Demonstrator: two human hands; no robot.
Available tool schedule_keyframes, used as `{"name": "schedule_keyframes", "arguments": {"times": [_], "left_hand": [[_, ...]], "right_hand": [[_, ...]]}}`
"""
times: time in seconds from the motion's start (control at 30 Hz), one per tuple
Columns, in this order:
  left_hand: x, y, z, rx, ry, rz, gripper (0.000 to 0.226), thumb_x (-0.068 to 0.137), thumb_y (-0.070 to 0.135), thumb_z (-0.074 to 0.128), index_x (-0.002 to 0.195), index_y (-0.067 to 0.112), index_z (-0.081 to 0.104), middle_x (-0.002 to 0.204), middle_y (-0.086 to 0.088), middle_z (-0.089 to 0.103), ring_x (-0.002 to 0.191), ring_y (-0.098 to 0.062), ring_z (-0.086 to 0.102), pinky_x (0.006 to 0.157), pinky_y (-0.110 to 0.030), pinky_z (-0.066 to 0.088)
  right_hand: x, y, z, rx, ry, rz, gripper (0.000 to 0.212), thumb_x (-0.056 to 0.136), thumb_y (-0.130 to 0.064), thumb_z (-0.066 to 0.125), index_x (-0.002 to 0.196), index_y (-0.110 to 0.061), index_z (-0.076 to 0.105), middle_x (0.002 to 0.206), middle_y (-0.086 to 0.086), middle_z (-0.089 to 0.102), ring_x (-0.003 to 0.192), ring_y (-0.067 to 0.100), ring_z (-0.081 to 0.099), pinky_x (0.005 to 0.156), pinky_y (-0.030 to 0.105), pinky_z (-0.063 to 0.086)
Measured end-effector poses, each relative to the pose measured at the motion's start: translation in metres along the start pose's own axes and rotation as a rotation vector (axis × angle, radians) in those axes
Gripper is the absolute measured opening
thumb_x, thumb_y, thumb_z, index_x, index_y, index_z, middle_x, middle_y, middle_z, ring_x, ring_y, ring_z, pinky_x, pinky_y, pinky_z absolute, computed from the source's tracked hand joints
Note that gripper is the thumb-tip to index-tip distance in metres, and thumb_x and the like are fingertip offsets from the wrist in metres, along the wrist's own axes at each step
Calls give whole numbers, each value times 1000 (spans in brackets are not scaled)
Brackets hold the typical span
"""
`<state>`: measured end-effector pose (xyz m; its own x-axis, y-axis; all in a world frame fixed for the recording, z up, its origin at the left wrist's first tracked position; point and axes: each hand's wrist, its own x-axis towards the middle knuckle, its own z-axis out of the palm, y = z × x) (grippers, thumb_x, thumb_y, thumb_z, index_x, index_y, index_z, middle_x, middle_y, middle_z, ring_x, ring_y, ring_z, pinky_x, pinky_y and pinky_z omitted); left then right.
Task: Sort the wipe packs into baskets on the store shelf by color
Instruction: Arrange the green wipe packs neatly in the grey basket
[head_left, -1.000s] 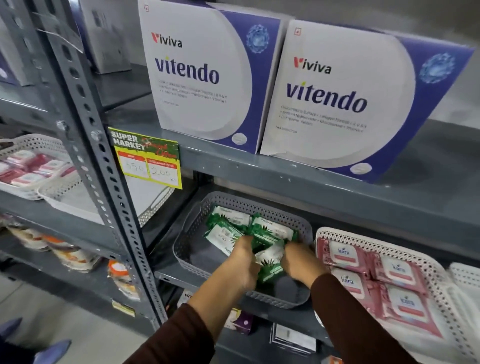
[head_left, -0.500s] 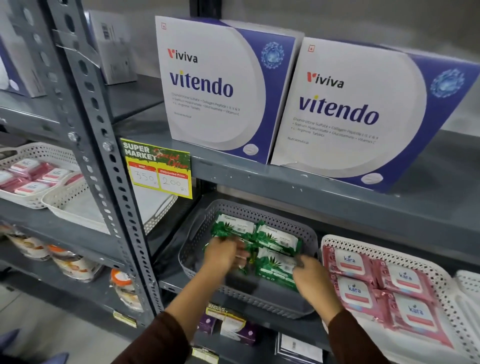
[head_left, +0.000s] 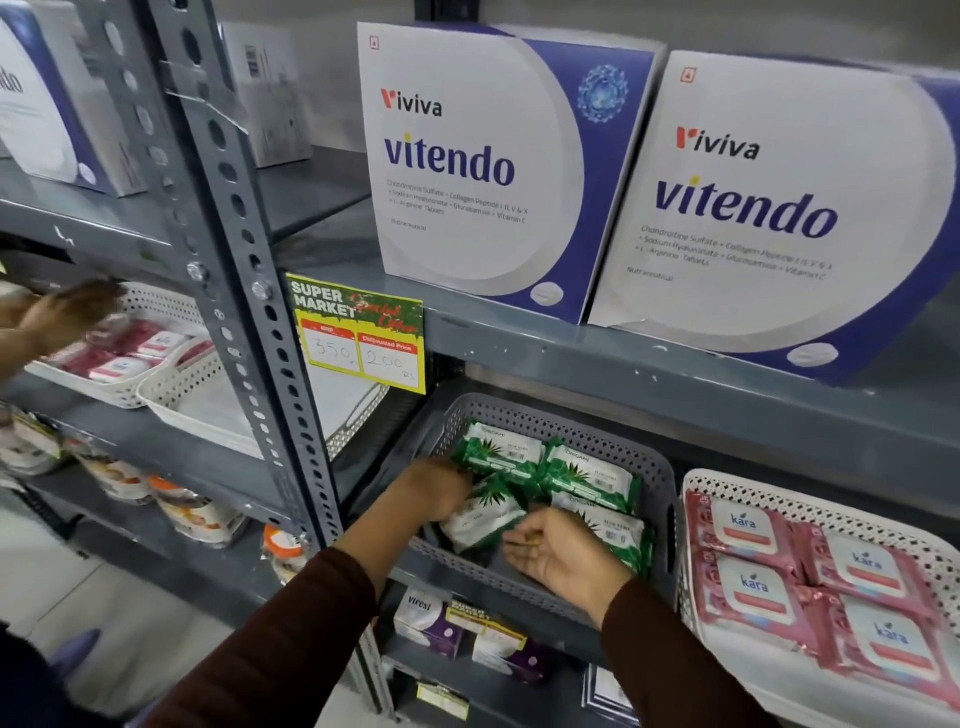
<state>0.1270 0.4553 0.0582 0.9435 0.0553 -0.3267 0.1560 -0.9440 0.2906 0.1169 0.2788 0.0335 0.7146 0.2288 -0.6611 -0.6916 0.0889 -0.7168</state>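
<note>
Step in hand: tidying the green wipe packs (head_left: 545, 483) inside the grey basket (head_left: 652, 470) on the middle shelf (head_left: 675, 379), lining them up rather than fetching a new one, by the look of it.

Where the greens are: all in that grey basket, roughly four on show, two at the back side by side, two nearer the front, one of those tilted and part buried under the left hand.

Left hand (head_left: 434, 488): reaching in from the left rim, lying over the tilted front pack (head_left: 480, 519). Fingers tucked under or around it, so can't tell if actually gripping or just nudging.

Right hand (head_left: 563, 556): palm up, fingers loose and spread, holding nothing, edge brushing the front right pack (head_left: 615, 530).

Pinks: already sitting in the white basket (head_left: 810, 501) just right of the grey one, pink packs (head_left: 779, 587) lying flat in rows. More pink ones in another white basket (head_left: 156, 306) past the upright post, where somebody else's hand (head_left: 57, 317) is reaching, blurry.

Next move, best guess: flatten the tilted pack into the front left gap, beside its neighbour. Needs a light pinch, soft packs squash and slide easily.

Watch out for: knocking the back row crooked while shoving the front one in.
</note>
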Motion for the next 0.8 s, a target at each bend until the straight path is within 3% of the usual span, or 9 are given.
{"name": "schedule_keyframes", "arguments": {"times": [0.13, 0.23, 0.33, 0.4, 0.5, 0.57, 0.63, 0.7, 0.8], "left_hand": [[-3, 1, 1, -102, -269, -60, 27, 100, 22, 41, 101, 6, 63, 88, -13, 68, 52, -10, 52, 47, -19, 39], [-8, 0, 5, -171, -286, -30, 26, 93, 33, 54, 83, 13, 66, 74, 1, 68, 57, -6, 58, 51, -18, 42], [-5, -6, 11, 89, -24, 23, 27, 75, 33, 73, 62, 16, 57, 65, -1, 58, 65, -17, 60, 56, -25, 48], [-1, -11, 15, 57, 123, 100, 33, 63, 27, 85, 87, 17, 65, 94, -3, 64, 86, -23, 63, 72, -32, 54], [1, -13, 19, -13, 137, 187, 58, 63, 22, 86, 116, 23, 63, 122, -2, 60, 106, -23, 59, 89, -36, 51], [3, -15, 24, -29, 139, 176, 57, 73, 24, 79, 126, 24, 59, 129, -2, 60, 114, -22, 57, 97, -34, 47], [2, -10, 28, -11, 157, 154, 52, 82, 26, 71, 131, 26, 56, 131, -5, 59, 117, -24, 56, 100, -34, 45], [0, -2, 30, 23, 197, 122, 48, 84, 33, 66, 130, 26, 56, 125, -7, 62, 113, -27, 58, 96, -35, 48], [-1, 7, 33, 24, 268, 97, 44, 82, 41, 67, 121, 22, 63, 112, -8, 68, 104, -27, 63, 89, -34, 51]], "right_hand": [[11, -8, 18, -239, -17, -151, 57, 86, 10, 42, 138, -11, 39, 125, 16, 56, 112, 27, 53, 93, 35, 41], [16, -15, 18, -312, -88, -244, 62, 85, 15, 40, 140, -13, 42, 144, 13, 50, 131, 23, 44, 109, 37, 34], [8, -20, 6, -299, -46, -395, 53, 86, 16, 40, 120, -22, 56, 128, 6, 59, 125, 21, 52, 104, 36, 43], [-1, -17, -12, -457, 79, -553, 48, 89, 10, 47, 107, -32, 61, 117, -3, 63, 109, 16, 63, 91, 33, 49], [-15, -3, -47, -907, 312, -662, 36, 93, -13, 59, 121, -34, 61, 109, -7, 67, 50, 5, 55, 56, 26, 49], [-14, 7, -66, -1224, 330, -576, 53, 90, -20, 66, 138, -34, 49, 138, -3, 55, 82, 7, 70, 81, 31, 57], [-10, 13, -76, -1323, 270, -501, 68, 90, -8, 63, 147, -34, 38, 161, 1, 27, 139, 21, 43, 114, 39, 39], [-8, 11, -81, -1294, 274, -539, 73, 88, 8, 54, 146, -35, 41, 163, 1, 22, 147, 23, 30, 119, 36, 30], [-12, 9, -78, -1313, 276, -578, 75, 86, 15, 47, 143, -33, 47, 161, 1, 28, 142, 20, 40, 116, 30, 32]]}}
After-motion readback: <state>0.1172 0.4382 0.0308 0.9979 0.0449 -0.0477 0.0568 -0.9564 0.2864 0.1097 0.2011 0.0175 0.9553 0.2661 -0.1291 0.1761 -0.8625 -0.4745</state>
